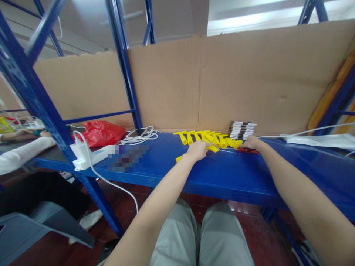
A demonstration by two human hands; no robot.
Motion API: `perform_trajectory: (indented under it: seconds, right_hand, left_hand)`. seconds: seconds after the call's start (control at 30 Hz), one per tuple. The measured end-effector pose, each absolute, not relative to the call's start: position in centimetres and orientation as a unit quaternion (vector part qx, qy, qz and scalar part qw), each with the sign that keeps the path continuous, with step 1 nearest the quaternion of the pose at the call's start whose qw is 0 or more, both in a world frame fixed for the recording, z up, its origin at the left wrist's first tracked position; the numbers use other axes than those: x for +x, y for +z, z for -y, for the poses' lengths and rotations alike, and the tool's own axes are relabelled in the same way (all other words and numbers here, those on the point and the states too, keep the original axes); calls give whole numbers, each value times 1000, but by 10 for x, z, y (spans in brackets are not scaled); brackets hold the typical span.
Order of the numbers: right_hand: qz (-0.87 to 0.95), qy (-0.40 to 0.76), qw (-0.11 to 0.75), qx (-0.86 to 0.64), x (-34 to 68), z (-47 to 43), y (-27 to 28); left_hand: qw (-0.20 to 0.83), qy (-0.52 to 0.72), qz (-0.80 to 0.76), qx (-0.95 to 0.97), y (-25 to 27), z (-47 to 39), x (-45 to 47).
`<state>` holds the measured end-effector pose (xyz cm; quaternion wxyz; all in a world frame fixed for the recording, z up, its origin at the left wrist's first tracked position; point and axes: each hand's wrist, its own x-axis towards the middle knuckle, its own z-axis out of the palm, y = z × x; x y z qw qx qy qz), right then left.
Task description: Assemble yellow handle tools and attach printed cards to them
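Note:
Several yellow T-shaped plastic pieces [203, 138] lie in a row along the back of the blue shelf top [166, 162]. My left hand [197, 149] is closed in front of them, fingers curled on a yellow plastic piece [213, 148]. More yellow plastic [179, 159] shows at its wrist; whether it is the same piece I cannot tell. My right hand [252, 142] is closed on a red-handled tool [248, 150], mostly hidden by the fingers. A thin metal shaft runs leftward from it towards my left hand. Just behind my right hand, white-and-black packets [242, 129] are stacked.
A cardboard panel [235, 81] closes off the back. To the left are a red plastic bag [104, 133], coiled white cable [141, 136] and a white power strip [95, 156]. White flat packaging [321, 140] lies at right. Another person's sleeve [24, 153] is beyond the blue post [36, 85].

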<state>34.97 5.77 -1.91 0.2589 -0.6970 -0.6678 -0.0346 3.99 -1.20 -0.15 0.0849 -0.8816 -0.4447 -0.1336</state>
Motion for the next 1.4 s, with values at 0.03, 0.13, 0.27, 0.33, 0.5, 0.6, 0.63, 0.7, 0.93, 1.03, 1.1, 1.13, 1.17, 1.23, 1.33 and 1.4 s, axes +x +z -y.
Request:
perform_trajectory:
  seconds: [0.03,0.13,0.27,0.33,0.5,0.6,0.63,0.7,0.93,1.03,1.1,1.13,1.17,1.23,1.33,1.4]
  right_hand:
    - [663,-29,243,-707,347,-55,-16]
    - [643,-17,222,-733,336,-45,-6]
    - [660,58,320,-677,307,-26,7]
    - [695,127,371,-602,289,-17,11]
    - [758,245,383,-468,251,-2,12]
    - [784,253,352,-444,238,1,10]
    - [790,249,347,-441,235,2,9]
    - [798,234,342,-437,231,3,8]
    - [817,190,320,-440,227,1,5]
    - [822,180,313,-441,228,0,4]
    - [824,172,309,-442,228,0,4]
    - [825,168,308,-443,228,0,4]
    - [826,163,308,-443,228,0,4]
    - [827,153,308,-445,227,2,3]
    - [827,138,307,-450,225,3,4]
    - [825,131,305,-457,224,3,4]
  left_hand:
    - [89,-134,443,-882,-2,11,40]
    - [98,-139,439,-882,-4,9,40]
    - [108,-148,428,-885,-4,8,41]
    - [114,-151,418,-888,-3,10,41]
    - [119,-163,428,-881,-1,13,41]
    - [119,-169,442,-873,0,14,42]
    - [120,-171,444,-871,0,14,42]
    - [120,-175,445,-870,0,15,43]
    - [125,-183,438,-871,1,18,44]
    - [122,-179,436,-874,2,19,44]
    - [121,-178,433,-875,2,18,44]
    - [120,-177,431,-876,3,18,44]
    - [120,-177,429,-877,3,18,44]
    - [119,-177,426,-879,3,18,44]
    - [117,-178,423,-881,3,19,44]
    - [116,-176,423,-881,4,20,44]
